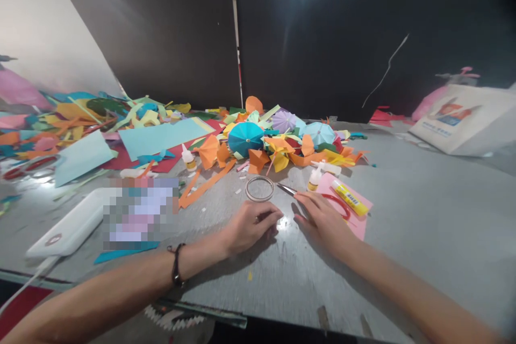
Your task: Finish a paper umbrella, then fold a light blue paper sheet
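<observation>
My left hand (pixel 249 227) rests on the grey table (pixel 423 209) with its fingers curled in; nothing shows inside them. My right hand (pixel 322 220) lies flat, fingers stretched out, beside red-handled scissors (pixel 318 196) whose blades point left. It touches or nearly touches their handle. The scissors lie on a pink sheet (pixel 355 215) with a yellow glue stick (pixel 350 199). A clear tape ring (pixel 260 188) sits just beyond my left hand. A small glue bottle (pixel 313 178) stands near the scissors.
A heap of coloured paper scraps and folded paper umbrellas (pixel 245 137) fills the back of the table. A white device (pixel 68 228) with a cable lies at the left. Black boards (pixel 342 37) stand behind. A white bag (pixel 463 118) sits at the right.
</observation>
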Demonstrator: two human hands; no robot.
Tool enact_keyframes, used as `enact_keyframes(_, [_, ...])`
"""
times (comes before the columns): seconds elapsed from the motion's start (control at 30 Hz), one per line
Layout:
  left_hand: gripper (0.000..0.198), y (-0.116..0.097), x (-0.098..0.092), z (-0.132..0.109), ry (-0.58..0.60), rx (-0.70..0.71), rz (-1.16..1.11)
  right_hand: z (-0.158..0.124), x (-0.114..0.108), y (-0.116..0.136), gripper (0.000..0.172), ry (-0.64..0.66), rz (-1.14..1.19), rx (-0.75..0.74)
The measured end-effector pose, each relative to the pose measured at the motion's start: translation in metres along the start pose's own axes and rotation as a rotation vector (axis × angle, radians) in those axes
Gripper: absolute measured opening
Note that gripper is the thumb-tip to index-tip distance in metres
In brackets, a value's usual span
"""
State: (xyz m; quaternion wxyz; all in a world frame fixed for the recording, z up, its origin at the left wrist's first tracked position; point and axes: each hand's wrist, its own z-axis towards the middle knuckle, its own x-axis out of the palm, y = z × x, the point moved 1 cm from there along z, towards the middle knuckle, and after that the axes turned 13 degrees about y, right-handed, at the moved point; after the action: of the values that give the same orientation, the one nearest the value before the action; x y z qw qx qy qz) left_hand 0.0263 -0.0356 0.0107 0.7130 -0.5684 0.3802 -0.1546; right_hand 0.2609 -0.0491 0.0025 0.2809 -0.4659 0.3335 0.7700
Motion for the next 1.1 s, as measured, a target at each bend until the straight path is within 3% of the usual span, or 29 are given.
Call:
enact_keyframes(0.23, [0.036,-0.005,0.003,-0.002,0.032,0.017,0.156,-0.002,0.002,0.005,0.022,0.032,-0.011,-0.072])
enact_keyframes(0.37, [0.032,-0.012,-0.015,0.001,-0.112,0.126,0.332,-0.003,0.002,0.006,0.018,-0.001,0.019,-0.126])
enact_keyframes(0.47, [0.028,-0.025,-0.064,0.004,-0.436,0.161,0.424,-0.003,0.0,0.011,0.022,-0.03,0.071,-0.156])
enact_keyframes(0.53, [0.028,-0.033,-0.111,0.005,-0.714,0.073,0.485,-0.003,0.0,0.014,0.023,-0.038,0.116,-0.174])
enact_keyframes(0.6, [0.026,-0.04,-0.163,0.001,-0.907,-0.102,0.672,-0.002,0.001,0.017,0.023,-0.036,0.142,-0.189])
enact_keyframes(0.7, [0.019,-0.043,-0.23,-0.01,-0.998,-0.231,0.737,-0.002,0.002,0.02,0.022,-0.007,0.157,-0.194])
enact_keyframes(0.77, [0.022,-0.039,-0.262,-0.019,-0.99,-0.337,0.756,-0.001,0.002,0.021,0.023,0.017,0.171,-0.197])
enact_keyframes(0.87, [0.037,-0.024,-0.289,-0.028,-0.834,-0.447,0.737,-0.001,0.001,0.021,0.024,0.019,0.197,-0.194])
enact_keyframes(0.97, [0.044,-0.003,-0.3,-0.031,-0.715,-0.523,0.704,-0.002,0.002,0.02,0.02,0.019,0.228,-0.179])
enact_keyframes(1.1, [0.045,0.022,-0.308,-0.035,-0.665,-0.637,0.677,-0.002,0.007,0.02,0.017,0.041,0.252,-0.166])
